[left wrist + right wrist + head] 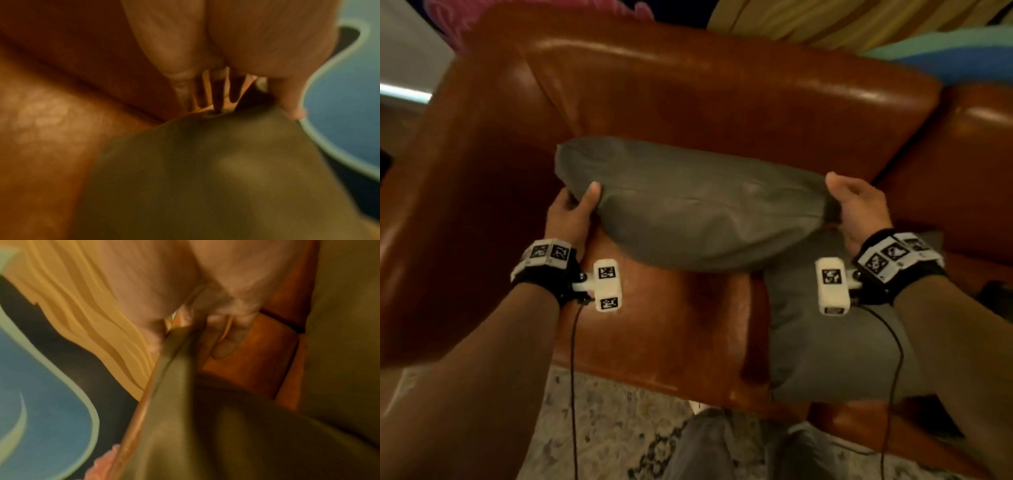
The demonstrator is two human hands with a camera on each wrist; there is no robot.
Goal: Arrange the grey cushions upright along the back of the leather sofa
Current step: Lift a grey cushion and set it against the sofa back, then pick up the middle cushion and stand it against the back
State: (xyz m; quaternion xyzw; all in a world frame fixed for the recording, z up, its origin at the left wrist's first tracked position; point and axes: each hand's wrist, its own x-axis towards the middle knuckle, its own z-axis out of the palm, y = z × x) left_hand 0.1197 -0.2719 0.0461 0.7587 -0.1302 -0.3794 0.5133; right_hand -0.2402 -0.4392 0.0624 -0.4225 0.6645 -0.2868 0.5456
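One brown leather sofa fills the head view, its backrest toward 12 o'clock and one armrest at 9 o'clock. Two grey cushions are in sight. The held cushion hangs lengthwise above the seat, just in front of the backrest. The second cushion lies flat on the seat at 4 o'clock, partly under the first. The left hand grips the held cushion's 9 o'clock end, thumb on top and fingers beneath. The right hand pinches the fabric corner at its 3 o'clock end. One patterned rug lies at 6 o'clock.
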